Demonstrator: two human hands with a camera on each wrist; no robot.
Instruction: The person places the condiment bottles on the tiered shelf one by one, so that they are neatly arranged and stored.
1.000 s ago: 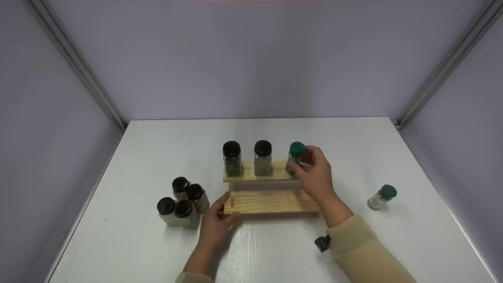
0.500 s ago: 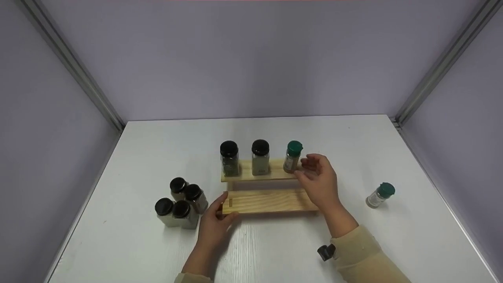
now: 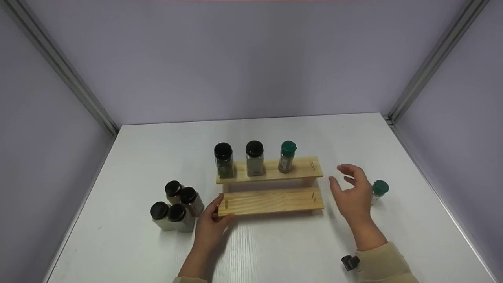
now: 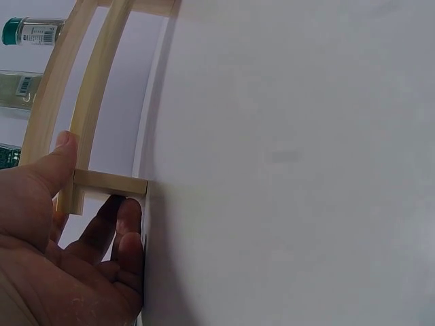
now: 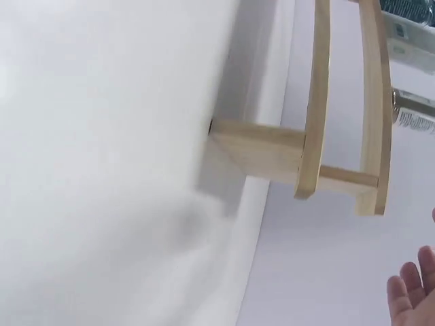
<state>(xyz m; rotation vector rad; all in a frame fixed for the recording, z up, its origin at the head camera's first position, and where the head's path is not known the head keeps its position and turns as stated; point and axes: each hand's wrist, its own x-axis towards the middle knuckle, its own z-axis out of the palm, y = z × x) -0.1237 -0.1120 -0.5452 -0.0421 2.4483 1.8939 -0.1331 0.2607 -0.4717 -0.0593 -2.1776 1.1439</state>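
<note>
Bare table lies between the right hand (image 3: 352, 195) and the wooden rack (image 3: 271, 200); a green-capped jar (image 3: 378, 190) stands just right of the fingers.

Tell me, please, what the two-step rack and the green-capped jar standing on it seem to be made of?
Rack: pale unfinished wood, likely pine; grain lines show and the surface is matte.
Green-capped jar: clear body, glass or plastic, I cannot tell which; contents show through. Its cap looks like moulded plastic.

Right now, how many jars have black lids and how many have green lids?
Black-lid jars: 6, two on the rack's top step and four in a group on the table.
Green-lid jars: 2, one on the rack, one on the table.
Total: 8.
</note>
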